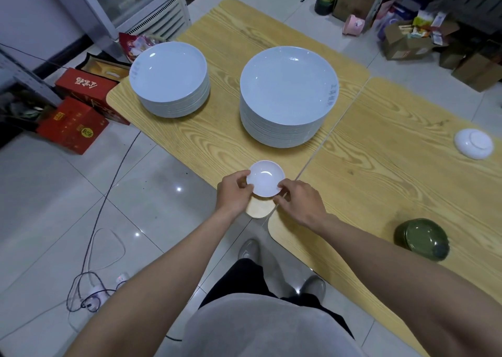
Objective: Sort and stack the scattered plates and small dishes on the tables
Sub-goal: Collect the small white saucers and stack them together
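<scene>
A small white dish is held over the near corner of the left wooden table. My left hand pinches its left rim and my right hand pinches its right rim. Behind it stand two tall stacks of large white plates, one stack at the left and a wider stack in the middle. On the right table another small white dish lies upside down near the far right edge, and a stack of dark green bowls sits near the front edge.
Red gift boxes stand on the tiled floor left of the tables. Cables and a power strip lie on the floor by my left arm. Cardboard boxes and clutter fill the back right. A glass-door cooler stands at the back left.
</scene>
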Motion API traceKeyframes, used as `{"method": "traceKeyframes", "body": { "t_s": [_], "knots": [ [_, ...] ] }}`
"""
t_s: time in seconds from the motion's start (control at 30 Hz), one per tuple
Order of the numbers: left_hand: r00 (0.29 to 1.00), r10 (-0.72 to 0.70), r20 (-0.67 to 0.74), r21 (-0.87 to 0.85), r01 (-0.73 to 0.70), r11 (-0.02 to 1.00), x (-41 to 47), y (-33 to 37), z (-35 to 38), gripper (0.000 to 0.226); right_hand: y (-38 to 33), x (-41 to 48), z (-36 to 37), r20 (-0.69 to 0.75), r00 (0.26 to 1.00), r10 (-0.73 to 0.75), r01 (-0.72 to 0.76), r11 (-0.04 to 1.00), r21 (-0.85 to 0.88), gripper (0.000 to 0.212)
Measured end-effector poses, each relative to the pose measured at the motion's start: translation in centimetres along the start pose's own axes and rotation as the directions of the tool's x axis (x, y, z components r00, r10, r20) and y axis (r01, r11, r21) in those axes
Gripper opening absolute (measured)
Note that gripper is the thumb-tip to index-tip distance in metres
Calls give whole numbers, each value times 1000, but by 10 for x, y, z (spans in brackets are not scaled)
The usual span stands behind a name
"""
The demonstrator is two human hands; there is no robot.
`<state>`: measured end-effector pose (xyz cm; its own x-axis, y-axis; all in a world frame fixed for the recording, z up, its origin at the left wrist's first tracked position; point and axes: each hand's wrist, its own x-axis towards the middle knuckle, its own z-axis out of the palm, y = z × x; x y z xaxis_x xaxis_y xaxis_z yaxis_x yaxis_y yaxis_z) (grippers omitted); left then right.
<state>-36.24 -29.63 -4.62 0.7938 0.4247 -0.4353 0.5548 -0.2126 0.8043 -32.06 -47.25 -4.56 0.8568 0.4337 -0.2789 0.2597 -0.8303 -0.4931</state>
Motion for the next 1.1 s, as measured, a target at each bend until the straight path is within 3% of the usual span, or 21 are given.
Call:
{"method": "traceKeyframes", "body": {
  "t_s": [0.17,0.3,0.47,0.57,0.73,1.1],
  "knots": [
    [996,88,2,145,-87,986,-6,18,1,36,5,-4,-22,51,998,41,-41,999,12,40],
    [966,246,73,349,-256,902,-18,38,10,36,15,-14,-48,93,995,26,-14,991,-134,47],
    [845,417,334,603,-532,595,-45,76,46,48,43,-42,-89,99,994,39,3,919,-395,69],
    [770,448,453,672,-626,396,-63,105,82,54,72,-67,-116,61,992,106,-71,904,-422,76],
    [693,509,511,701,-678,220,-97,150,149,59,129,-112,-167,-97,981,166,-192,882,-430,77],
    [651,530,544,727,-681,91,-150,208,256,61,218,-180,-238,-207,946,248,-318,830,-459,74]
  ]
}}
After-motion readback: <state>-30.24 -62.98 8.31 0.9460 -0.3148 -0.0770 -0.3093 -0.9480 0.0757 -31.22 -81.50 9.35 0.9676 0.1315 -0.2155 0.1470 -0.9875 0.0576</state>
